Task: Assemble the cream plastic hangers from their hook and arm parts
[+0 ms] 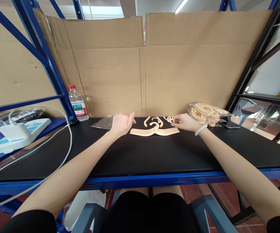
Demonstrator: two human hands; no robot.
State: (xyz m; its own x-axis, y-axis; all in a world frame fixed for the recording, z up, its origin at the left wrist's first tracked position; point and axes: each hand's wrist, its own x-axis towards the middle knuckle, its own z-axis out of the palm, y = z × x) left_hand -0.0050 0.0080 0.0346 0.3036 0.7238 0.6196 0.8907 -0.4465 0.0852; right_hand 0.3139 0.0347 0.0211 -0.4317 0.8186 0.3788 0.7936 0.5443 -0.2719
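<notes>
My left hand (122,124) is closed at the left end of a beige folding clothes hanger (143,132), thumb pointing right. Whatever it may hold is hidden behind its curled fingers. The hanger lies with both arms spread and its hook (156,125) toward the back. My right hand (186,122), wearing a pale bead bracelet (200,129), is beyond the hanger's right end, fingers curled in a pinch beside a small heap of beige pieces (168,119). Anything between those fingertips is too small to make out. Curved beige pieces (146,121) lie behind the hanger.
A clear bag of beige hanger parts (206,114) lies at the back right, by a phone (229,125). A flat plastic bag (104,122) is on the left. A water bottle (78,105), white cable (71,139) and power strip (36,127) stand further left. Cardboard (106,77) walls the back.
</notes>
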